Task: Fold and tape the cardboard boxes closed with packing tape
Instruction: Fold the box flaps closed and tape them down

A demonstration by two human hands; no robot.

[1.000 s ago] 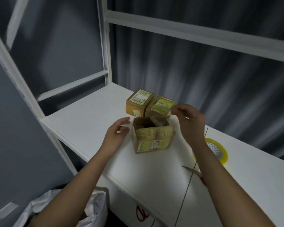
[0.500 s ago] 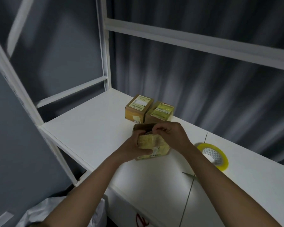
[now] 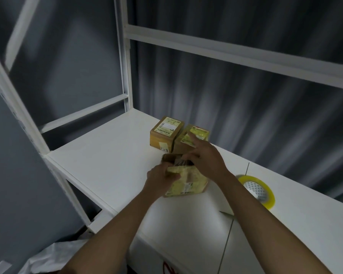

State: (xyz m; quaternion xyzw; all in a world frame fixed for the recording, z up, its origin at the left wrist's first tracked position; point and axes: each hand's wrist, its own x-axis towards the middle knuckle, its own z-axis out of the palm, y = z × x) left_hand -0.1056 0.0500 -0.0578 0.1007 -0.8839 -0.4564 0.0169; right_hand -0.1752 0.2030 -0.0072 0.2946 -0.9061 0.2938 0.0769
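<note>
White shelving unit [image 3: 99, 155], grey draped backdrop behind; work surface is the white shelf top. Item one: open cardboard box [image 3: 186, 180], near centre of the shelf, standing upright with its mouth up, top not yet folded shut; yellowish tape and a label cover its near face. My left hand [image 3: 160, 178] grips the near-left top edge, fingers curled over the near flap. My right hand [image 3: 206, 163] reaches over the mouth from the right, fingers bent down onto the far flap area, index finger raised and pointing away; whether it pinches a flap or only presses I cannot tell. Handling, by judgement: small, light, stiff at the corners but the flaps bend easily at their creases; old tape makes the faces slick, so best held by the side walls and flap edges. Long axis appears to run left to right across the shelf, near face toward me. Items two and three: two closed boxes [image 3: 166, 133] [image 3: 192, 139], side by side just beyond the open one, labels up. Item four: roll of packing tape [image 3: 257, 190], lying flat to the right, apart from the box. Item five: a thin blade tip [image 3: 227, 214], likely scissors, near right, mostly hidden by my forearm.
</note>
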